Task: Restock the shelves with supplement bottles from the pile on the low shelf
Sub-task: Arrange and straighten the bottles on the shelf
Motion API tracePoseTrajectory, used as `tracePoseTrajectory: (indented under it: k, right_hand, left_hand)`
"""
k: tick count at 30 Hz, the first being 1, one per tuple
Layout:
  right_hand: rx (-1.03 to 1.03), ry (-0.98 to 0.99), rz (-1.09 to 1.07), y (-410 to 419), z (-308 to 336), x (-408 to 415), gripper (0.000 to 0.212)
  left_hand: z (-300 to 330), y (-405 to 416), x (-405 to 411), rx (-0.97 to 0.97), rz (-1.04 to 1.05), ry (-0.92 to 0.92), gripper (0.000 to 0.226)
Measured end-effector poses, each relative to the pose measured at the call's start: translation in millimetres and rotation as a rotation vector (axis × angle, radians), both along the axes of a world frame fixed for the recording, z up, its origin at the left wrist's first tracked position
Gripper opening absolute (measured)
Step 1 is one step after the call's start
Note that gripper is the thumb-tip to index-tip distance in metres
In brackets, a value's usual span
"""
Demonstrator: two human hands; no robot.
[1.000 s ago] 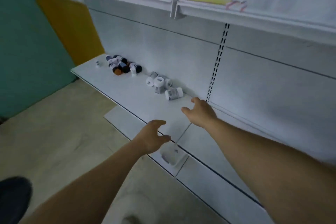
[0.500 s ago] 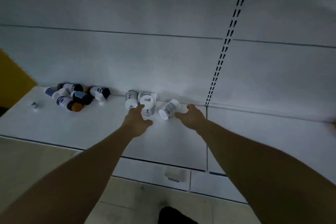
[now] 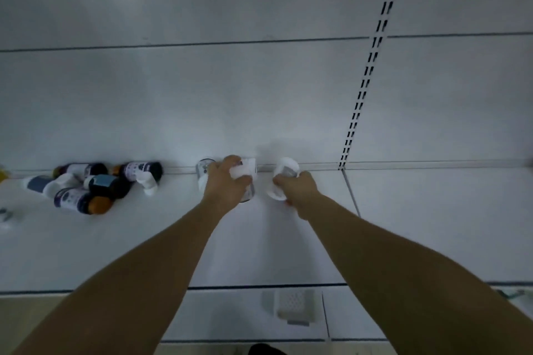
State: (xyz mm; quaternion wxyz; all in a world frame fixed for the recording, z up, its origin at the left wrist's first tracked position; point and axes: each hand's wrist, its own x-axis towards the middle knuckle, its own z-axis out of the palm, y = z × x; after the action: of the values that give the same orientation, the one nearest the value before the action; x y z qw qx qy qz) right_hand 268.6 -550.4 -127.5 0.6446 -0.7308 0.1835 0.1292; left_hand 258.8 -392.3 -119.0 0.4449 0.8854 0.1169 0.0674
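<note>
White-capped supplement bottles (image 3: 243, 171) lie against the low shelf (image 3: 418, 225) rear; left hand (image 3: 227, 184) and right hand (image 3: 297, 189), arms extended toward 12 o'clock, each grip one with curled fingers.

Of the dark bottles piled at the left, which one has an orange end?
The dark bottle lying nearest the shelf's front edge; its right end is orange, while the other dark bottles behind it show black or white ends.

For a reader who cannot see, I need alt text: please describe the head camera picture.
Seen from above, a person's left hand and right hand each grip a white bottle lying on a low white shelf. A pile of dark bottles lies further left against the back panel.
</note>
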Motion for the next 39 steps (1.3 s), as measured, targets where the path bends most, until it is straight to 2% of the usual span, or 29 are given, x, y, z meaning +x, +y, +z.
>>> tracePoseTrajectory:
  k: [2,4,5,7,9,11,15,18,20,21,24,27,28,31,36,39]
  right_hand:
    - [0.401,0.027,0.008,-5.3,24.9,-28.6,0.037]
    - [0.805,0.033,-0.009,-11.5,53.9,-64.5,0.044]
    - [0.92,0.013,0.0,-12.0,71.2,-85.7,0.046]
    - [0.959,-0.032,0.039,-7.6,109.3,-127.7,0.035]
    - [0.869,-0.107,0.053,-0.8,151.5,-168.4,0.037]
    - [0.799,-0.173,0.059,2.0,188.6,-200.8,0.044]
    - [0.954,-0.23,0.081,3.5,256.4,-260.1,0.047]
    - [1.006,-0.297,0.085,8.9,288.4,-293.2,0.052]
    - [1.003,-0.337,0.087,9.3,304.1,-308.3,0.045]
    - [1.0,-0.332,0.097,7.7,310.7,-313.8,0.042]
    - [1.006,-0.265,0.133,-4.2,327.1,-325.6,0.047]
    - [0.994,-0.268,0.17,-20.5,339.1,-332.2,0.061]
    - [0.979,-0.294,0.19,-26.8,343.1,-334.3,0.062]
    - [0.915,-0.391,0.229,-48.3,353.7,-338.3,0.049]
    - [0.818,-0.495,0.284,-92.8,369.3,-341.4,0.049]
    - [0.698,-0.572,0.219,-124.5,381.0,-339.7,0.052]
  left_hand:
    - [28.8,2.4,-20.4,-0.498,0.054,0.04,0.043]
    - [66.4,8.9,-52.7,-0.871,0.03,0.086,0.024]
    - [86.4,12.2,-73.0,-1.016,-0.022,0.112,0.017]
    - [126.9,19.3,-116.5,-1.281,-0.108,0.155,0.032]
    - [164.7,25.6,-157.6,-1.412,-0.19,0.19,0.047]
    - [202.3,30.0,-194.6,-1.403,-0.265,0.196,0.049]
    - [265.9,41.9,-255.5,-1.378,-0.383,0.152,0.04]
    - [295.6,47.3,-289.4,-1.404,-0.484,0.06,0.056]
    - [309.4,46.2,-307.6,-1.35,-0.527,-0.028,0.073]
    - [315.1,43.9,-315.7,-1.329,-0.531,-0.056,0.074]
    - [329.1,32.6,-333.0,-1.275,-0.501,-0.089,0.048]
    - [343.6,14.4,-341.9,-1.281,-0.465,-0.075,0.063]
    - [348.0,7.8,-343.7,-1.324,-0.474,-0.078,0.06]
    - [360.3,-14.1,-348.5,-1.371,-0.463,-0.107,0.038]
    - [372.7,-59.9,-354.8,-1.295,-0.503,-0.2,0.037]
    - [384.4,-98.7,-346.3,-1.178,-0.494,-0.266,0.039]
